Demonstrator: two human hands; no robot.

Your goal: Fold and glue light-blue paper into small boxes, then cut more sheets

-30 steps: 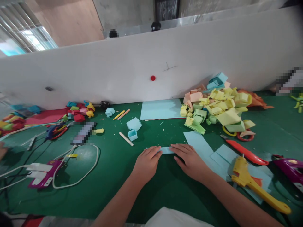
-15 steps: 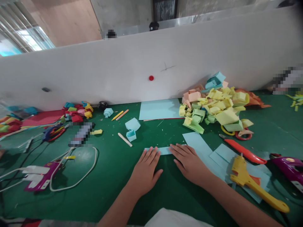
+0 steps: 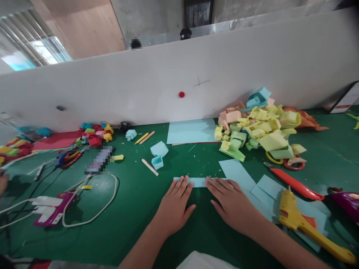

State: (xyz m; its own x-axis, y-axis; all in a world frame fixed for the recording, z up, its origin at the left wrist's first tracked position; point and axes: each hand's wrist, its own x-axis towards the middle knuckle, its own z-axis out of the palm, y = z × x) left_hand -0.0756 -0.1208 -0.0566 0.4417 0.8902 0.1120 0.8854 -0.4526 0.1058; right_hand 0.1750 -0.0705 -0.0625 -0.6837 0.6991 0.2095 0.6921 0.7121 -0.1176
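A narrow strip of light blue paper lies flat across the green table. My left hand presses on its left part with outstretched fingers, thumb apart. On the right part, the fingers of my right hand lie flat and spread. Both hands cover much of the strip, so its folds are partly hidden. To the right, partly behind my right forearm, are larger light blue sheets. Beyond the strip stand a small blue paper box and a blue folded paper piece.
A yellow glue gun and a red utility knife lie at right. Behind them is a heap of folded paper pieces. A purple power strip with white cables is at left. Another person's hand shows at the left edge.
The view has shifted slightly. My right hand sits a little farther right along the strip. Another person's hand now shows more at the left edge.
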